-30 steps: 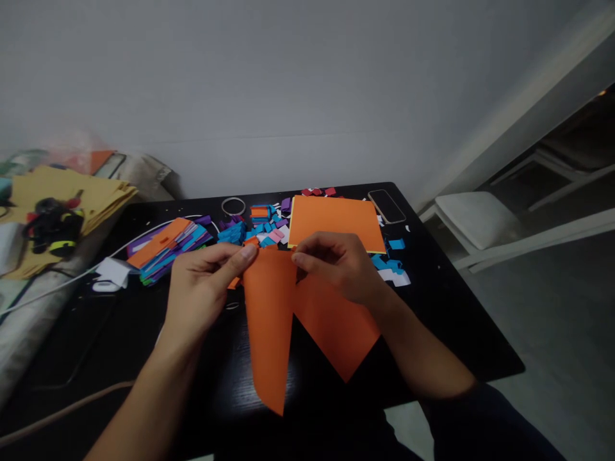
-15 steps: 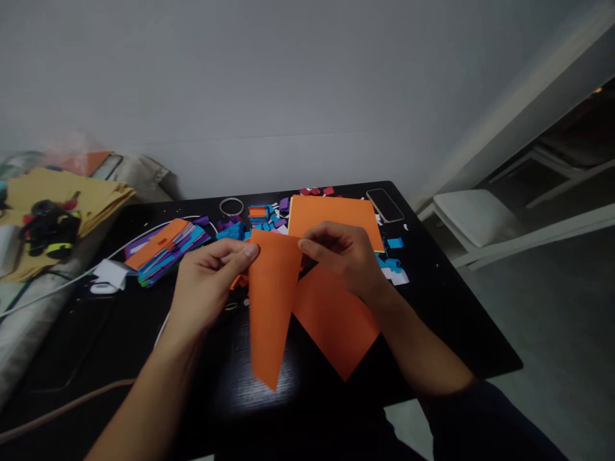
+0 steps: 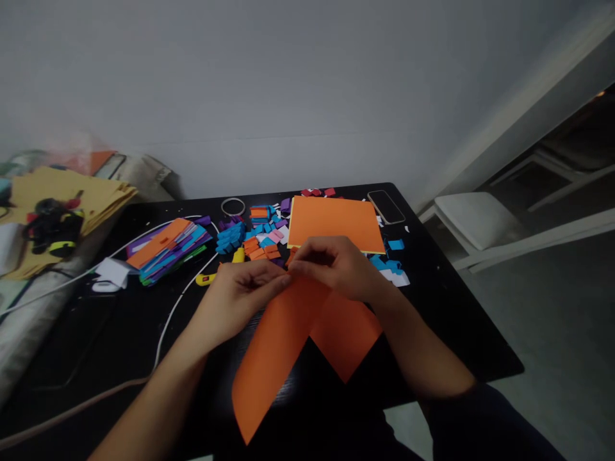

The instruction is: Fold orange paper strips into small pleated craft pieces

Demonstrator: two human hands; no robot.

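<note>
My left hand (image 3: 243,298) pinches the top edge of an orange paper sheet (image 3: 273,352) between thumb and fingers. Close beside it, my right hand (image 3: 339,266) is closed on the same edge, farther right. The sheet slopes down toward me, with its pointed lower corner nearest my body. Under my right hand, a second orange sheet (image 3: 346,336) lies on the black table, partly covered by the held one. Behind my hands is a stack of orange paper (image 3: 336,221) with a yellow edge showing. A yellow-handled tool (image 3: 206,279) lies by my left hand, partly hidden.
Small folded paper pieces (image 3: 262,246) in several colours cover the table's back part. At the left sit a bundle of coloured strips (image 3: 170,246) and a white cable (image 3: 166,326). A phone (image 3: 387,207) and a tape ring (image 3: 233,207) lie near the back edge; a white stool (image 3: 473,218) stands right.
Both hands have come lower and closer together, the left moving right. The held sheet has swung from near upright to a slant, its lower corner toward me. The yellow-handled tool has come into view.
</note>
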